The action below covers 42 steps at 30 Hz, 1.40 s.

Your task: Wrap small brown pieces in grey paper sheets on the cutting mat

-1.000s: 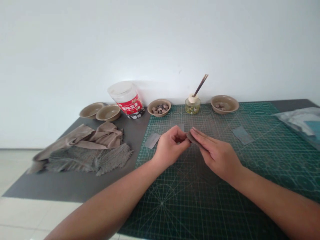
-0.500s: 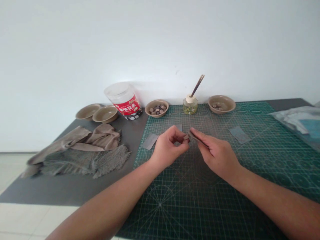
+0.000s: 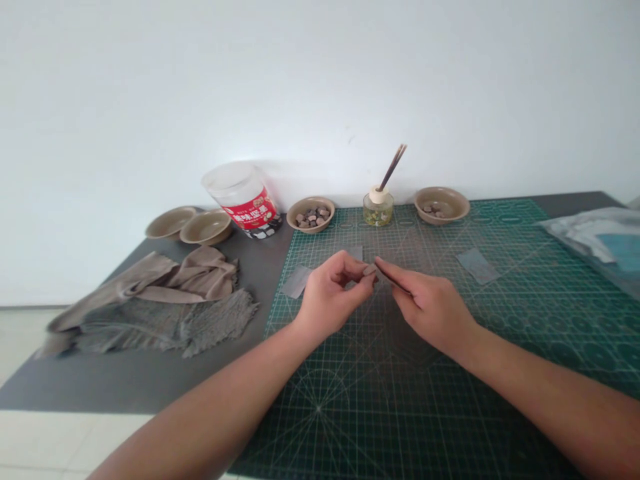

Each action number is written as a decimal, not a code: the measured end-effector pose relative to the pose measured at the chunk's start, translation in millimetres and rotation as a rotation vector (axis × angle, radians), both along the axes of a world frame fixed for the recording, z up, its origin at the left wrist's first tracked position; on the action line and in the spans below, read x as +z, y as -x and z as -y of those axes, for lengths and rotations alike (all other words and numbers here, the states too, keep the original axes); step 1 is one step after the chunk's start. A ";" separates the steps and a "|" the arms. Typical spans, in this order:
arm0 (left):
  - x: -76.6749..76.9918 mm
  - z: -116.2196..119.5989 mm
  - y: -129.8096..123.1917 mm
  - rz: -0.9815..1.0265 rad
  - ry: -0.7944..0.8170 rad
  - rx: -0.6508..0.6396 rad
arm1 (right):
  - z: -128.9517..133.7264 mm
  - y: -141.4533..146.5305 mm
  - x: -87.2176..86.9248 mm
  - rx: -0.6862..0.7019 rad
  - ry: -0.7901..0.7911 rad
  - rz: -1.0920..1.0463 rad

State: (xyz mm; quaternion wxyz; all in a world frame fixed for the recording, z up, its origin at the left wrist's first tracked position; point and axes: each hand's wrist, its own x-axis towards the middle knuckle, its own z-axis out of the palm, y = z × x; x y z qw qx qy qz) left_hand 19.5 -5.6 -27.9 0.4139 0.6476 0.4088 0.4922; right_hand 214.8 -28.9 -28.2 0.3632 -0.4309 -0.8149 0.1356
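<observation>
Above the green cutting mat (image 3: 350, 413), my left hand (image 3: 335, 293) pinches a small brownish piece (image 3: 369, 270) between thumb and fingertips. My right hand (image 3: 433, 303) grips a thin, dark flat sheet (image 3: 395, 280), its edge close against the small piece. Whether the two touch cannot be made out. Grey rectangular sheets lie on the mat, one (image 3: 297, 281) left of my left hand, another (image 3: 355, 253) behind it and a third (image 3: 477, 265) to the right. Behind my hands stand a bowl (image 3: 311, 228) of small stone-like pieces and a bowl (image 3: 443, 193) with a few pieces.
Between the bowls stands a glass diffuser (image 3: 379, 210) with sticks. A plastic jar (image 3: 245, 200) with a red label and two tan bowls (image 3: 206, 230) are at the back left, with crumpled cloths (image 3: 165, 300) nearer. A plastic bag (image 3: 600, 240) lies at the right edge.
The view has shifted slightly. The small piece in my left hand looks turned a little, and my hands remain close together.
</observation>
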 end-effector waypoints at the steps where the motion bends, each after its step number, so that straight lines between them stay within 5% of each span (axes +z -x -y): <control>1: -0.2 0.1 0.4 0.003 -0.007 0.003 | -1.2 -0.5 -0.6 -0.022 0.022 -0.007; 16: -0.6 0.5 -0.5 -0.063 -0.017 0.039 | 8.8 2.0 2.4 0.045 -0.080 -0.016; 28: 0.1 -4.0 0.9 -0.026 -0.042 0.055 | 5.4 0.2 6.2 -0.061 0.028 -0.128; 36: 2.6 -18.2 7.8 0.077 -0.017 0.144 | 0.9 -1.7 -5.2 -0.012 0.473 -0.256; 42: 2.2 -17.8 8.6 0.043 0.058 0.072 | -3.5 -7.1 -1.2 -0.205 0.022 -0.081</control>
